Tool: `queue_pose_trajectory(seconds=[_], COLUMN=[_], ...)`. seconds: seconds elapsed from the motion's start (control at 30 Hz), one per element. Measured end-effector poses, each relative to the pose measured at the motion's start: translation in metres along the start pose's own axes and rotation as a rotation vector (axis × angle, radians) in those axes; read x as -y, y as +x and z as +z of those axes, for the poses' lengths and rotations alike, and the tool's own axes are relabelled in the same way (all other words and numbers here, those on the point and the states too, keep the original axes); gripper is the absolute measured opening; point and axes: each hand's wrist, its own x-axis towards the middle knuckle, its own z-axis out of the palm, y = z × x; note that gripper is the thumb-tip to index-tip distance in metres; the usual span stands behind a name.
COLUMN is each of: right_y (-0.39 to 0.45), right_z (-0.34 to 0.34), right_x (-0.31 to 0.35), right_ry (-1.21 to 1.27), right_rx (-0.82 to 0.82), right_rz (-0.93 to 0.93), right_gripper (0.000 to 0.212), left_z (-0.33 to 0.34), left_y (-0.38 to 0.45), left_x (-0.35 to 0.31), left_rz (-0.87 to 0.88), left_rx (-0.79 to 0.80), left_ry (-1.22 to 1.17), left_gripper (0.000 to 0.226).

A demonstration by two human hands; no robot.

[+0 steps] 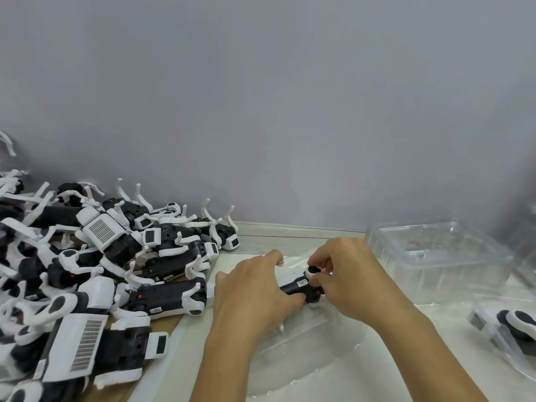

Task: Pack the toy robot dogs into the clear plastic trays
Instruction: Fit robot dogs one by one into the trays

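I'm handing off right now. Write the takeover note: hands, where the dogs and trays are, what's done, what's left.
Left hand and right hand: both grip one toy robot dog, pressing it into the clear tray in front.
Pile of unpacked dogs: on the left.
Empty trays: stacked far right.
Done: one packed dog in a tray at the right edge.
Left: seat this dog, then pack the pile.
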Motion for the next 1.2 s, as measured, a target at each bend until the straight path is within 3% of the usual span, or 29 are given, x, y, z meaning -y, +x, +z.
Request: queue_pose_trajectory(seconds=[0.2, 0.37, 0.57, 0.73, 1.0, 1.2], right_y=[-0.003, -0.005, -0.005, -0.007, -0.005, -0.003], right_z=[-0.001, -0.018, -0.022, -0.022, -0.019, -0.015], right_x=[-0.004, -0.008, -0.006, -0.007, -0.009, -0.02], right_ry=[0.067, 0.098, -0.049, -0.016, -0.036, 0.081], right_rx=[0.023, 0.148, 0.124, 0.169, 0.14, -0.015], right_rz=[0.007, 0.056, 0.081, 0.089, 0.101, 0.045], right_gripper=[0.011, 0.015, 0.028, 0.029, 0.031, 0.017], left_z=[0.001, -0.002, -0.023, -0.029, -0.011, -0.007], left_y=[0.0, -0.001, -0.004, -0.006, 0.0, 0.004], left_x=[-0.001, -0.003, 0.012, 0.023, 0.02, 0.022], left_rz=[-0.011, 0.028, 0.09, 0.011, 0.004, 0.032], left_rx=[0.006, 0.012, 0.148, 0.299, 0.086, -0.08], left_ry=[-0.018, -0.047, -0.256, -0.332, -0.49, -0.598], left_gripper=[0.06, 0.07, 0.073, 0.076, 0.073, 0.033])
